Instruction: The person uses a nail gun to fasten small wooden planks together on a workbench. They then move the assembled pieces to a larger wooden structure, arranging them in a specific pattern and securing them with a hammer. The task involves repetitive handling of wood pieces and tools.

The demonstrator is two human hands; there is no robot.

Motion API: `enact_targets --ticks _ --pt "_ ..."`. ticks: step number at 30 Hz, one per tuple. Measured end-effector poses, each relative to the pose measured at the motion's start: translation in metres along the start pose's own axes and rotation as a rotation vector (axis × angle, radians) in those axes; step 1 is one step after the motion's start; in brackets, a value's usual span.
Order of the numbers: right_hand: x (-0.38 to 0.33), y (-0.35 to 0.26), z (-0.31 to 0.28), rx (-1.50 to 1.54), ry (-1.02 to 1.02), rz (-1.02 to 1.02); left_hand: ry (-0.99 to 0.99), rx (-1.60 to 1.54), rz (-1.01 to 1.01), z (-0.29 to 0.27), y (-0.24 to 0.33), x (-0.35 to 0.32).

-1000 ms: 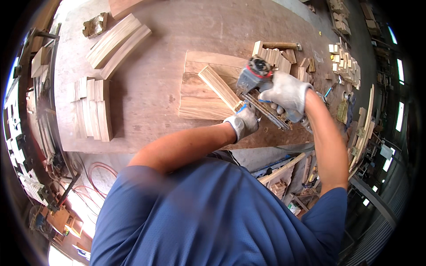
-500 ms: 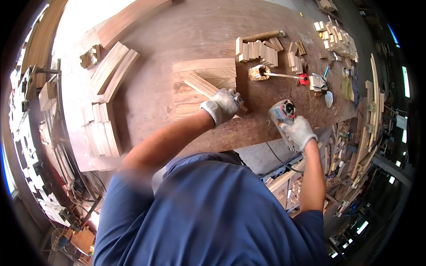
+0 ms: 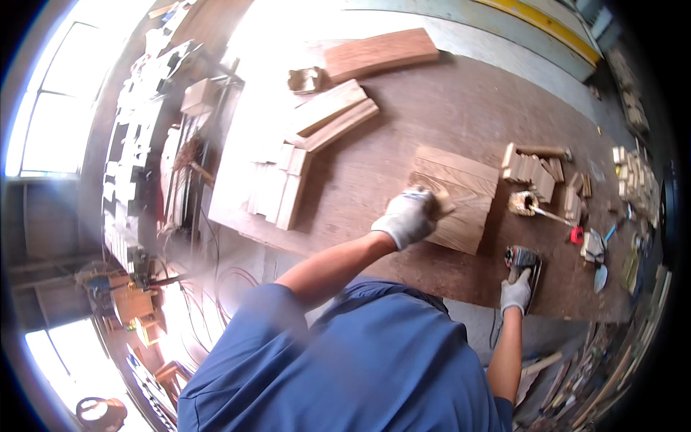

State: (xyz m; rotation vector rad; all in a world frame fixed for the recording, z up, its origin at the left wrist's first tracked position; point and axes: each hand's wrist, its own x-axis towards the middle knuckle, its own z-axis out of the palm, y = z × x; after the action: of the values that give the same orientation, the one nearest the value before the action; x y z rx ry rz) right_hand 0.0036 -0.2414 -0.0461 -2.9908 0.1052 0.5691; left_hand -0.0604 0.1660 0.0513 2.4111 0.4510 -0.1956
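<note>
A wide wooden panel (image 3: 464,205) lies flat on the brown workbench (image 3: 432,115). My left hand (image 3: 407,216), in a grey-white glove, is closed on a short light wooden strip (image 3: 442,202) at the panel's left edge. My right hand (image 3: 515,294), also gloved, grips a dark power tool with a red body (image 3: 521,261), which sits on the bench near its front edge, to the right of the panel and apart from it.
Small wood blocks (image 3: 531,171) are stacked right of the panel, with a glue pot and brush (image 3: 524,204) below them. A pile of slats (image 3: 277,191), long boards (image 3: 333,113) and a plank (image 3: 379,54) lie on the left and far side. More offcuts (image 3: 630,176) crowd the right end.
My right hand has carried the power tool off the panel and down to the bench's front right edge. My left hand stayed on the strip at the panel. The view has swung left.
</note>
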Motion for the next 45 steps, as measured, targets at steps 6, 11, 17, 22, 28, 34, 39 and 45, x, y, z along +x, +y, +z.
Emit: enact_targets --ticks 6,11,17,22,28,34,39,45 --pt "-0.025 -0.020 -0.018 -0.115 0.147 -0.180 0.289 0.176 -0.444 -0.052 -0.144 -0.043" --pt "-0.073 -0.075 -0.030 -0.041 0.154 -0.449 0.507 0.156 -0.466 -0.062 -0.187 -0.053" --pt "-0.116 -0.164 -0.001 0.134 -0.048 -0.667 0.593 -0.044 -0.057 0.000 -0.158 -0.130" --pt "-0.139 -0.248 0.023 0.099 -0.189 -0.932 0.497 -0.226 -0.251 0.041 -0.161 -0.224" --pt "-0.155 -0.321 0.064 -0.152 -0.342 -1.143 0.478 -0.207 -0.785 0.046 -0.181 -0.349" --pt "-0.181 -0.341 0.085 -0.441 -0.260 -1.165 0.490 -0.383 -1.058 0.061 -0.191 -0.429" --pt "-0.199 -0.347 0.076 -0.583 -0.239 -1.100 0.572 -0.472 -1.146 0.071 -0.227 -0.446" --pt "-0.196 -0.348 0.097 -0.574 -0.217 -0.945 0.506 -0.533 -1.013 0.019 -0.299 -0.465"
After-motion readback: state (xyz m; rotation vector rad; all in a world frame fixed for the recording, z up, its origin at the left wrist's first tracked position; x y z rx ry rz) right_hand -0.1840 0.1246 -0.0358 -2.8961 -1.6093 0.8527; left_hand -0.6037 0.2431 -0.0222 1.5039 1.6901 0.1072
